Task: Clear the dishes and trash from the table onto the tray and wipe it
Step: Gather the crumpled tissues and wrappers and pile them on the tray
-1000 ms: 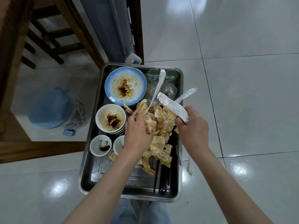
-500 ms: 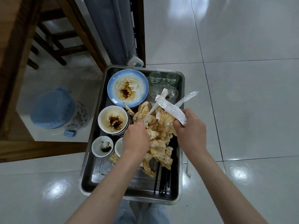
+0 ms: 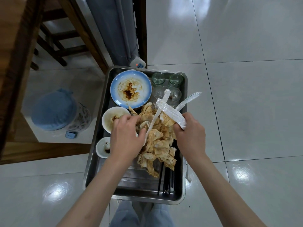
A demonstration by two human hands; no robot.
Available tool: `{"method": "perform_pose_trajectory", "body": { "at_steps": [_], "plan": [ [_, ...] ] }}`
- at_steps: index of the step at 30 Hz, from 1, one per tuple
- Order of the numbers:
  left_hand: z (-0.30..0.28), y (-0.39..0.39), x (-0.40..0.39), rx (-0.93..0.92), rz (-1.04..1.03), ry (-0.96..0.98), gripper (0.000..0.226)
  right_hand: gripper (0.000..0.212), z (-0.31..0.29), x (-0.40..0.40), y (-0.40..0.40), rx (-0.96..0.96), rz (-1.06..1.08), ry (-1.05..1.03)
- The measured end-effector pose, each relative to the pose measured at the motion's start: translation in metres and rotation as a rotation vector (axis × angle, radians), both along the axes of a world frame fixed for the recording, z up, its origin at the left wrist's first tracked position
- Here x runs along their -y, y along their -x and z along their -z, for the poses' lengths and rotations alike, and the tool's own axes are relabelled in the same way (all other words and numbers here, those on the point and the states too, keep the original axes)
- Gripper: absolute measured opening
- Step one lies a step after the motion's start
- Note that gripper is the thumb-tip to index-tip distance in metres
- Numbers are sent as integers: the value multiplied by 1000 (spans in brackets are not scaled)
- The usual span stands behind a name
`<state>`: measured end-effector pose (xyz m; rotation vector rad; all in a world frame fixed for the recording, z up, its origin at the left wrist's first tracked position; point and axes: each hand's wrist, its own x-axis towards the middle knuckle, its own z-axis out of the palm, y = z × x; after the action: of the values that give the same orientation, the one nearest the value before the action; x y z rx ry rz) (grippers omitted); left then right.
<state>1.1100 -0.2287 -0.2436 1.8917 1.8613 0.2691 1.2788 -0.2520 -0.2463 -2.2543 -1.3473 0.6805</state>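
Gathering trash on tray (image 3: 105,102) | left hand (image 3: 127,138) pinching thin wrapper strip (image 3: 155,117) over stained napkin pile (image 3: 157,140) | right hand (image 3: 190,136) clamped on plastic wrappers (image 3: 173,115) | advise: bunch tight, keep clear of glasses (image 3: 175,79), avoid dropping scraps over rim.

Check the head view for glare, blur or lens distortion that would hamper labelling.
Head view: ceiling lights glare off the glossy floor tiles, not the tray; wide-angle bending curves the tile seams and the table edge; both the left hand and the right hand look sharp.
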Motion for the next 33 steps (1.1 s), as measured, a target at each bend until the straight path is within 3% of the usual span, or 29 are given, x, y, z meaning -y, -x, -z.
{"method": "perform_pose_trajectory", "body": {
  "at_steps": [11,21,28,33],
  "plan": [
    [-22,45,9,-6,8,-48,43,20,18,-9,49,-109,55,67],
    [-25,67,17,6,-28,-26,41,50,40,-7,61,-156,196,140],
    [-24,68,20,4,-25,-3,44,93,43,-3,64,-203,217,191],
    [-24,70,22,-1,-15,6,43,101,41,0,66,-168,228,225]
  ]
}}
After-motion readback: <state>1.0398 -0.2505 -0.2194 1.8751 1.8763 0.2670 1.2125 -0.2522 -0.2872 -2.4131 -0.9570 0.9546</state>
